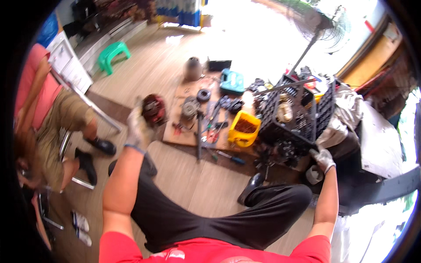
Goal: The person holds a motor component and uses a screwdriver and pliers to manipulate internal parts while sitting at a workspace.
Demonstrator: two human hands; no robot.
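My left hand, in a pale work glove, is closed on the edge of a round motor part with a dark rim and reddish-brown inside. It holds this part off the floor, left of a wooden board. At the right, my gloved right hand is at the near right corner of a black plastic crate full of parts. Its fingers look bent around that corner, though the grip is partly hidden. On the board lie a round metal motor housing, a black ring and several hand tools.
A yellow container of small brown pieces and a teal case are by the crate. A screwdriver lies near my feet. A person sits at the left; a green stool stands beyond. A fan stands behind the crate.
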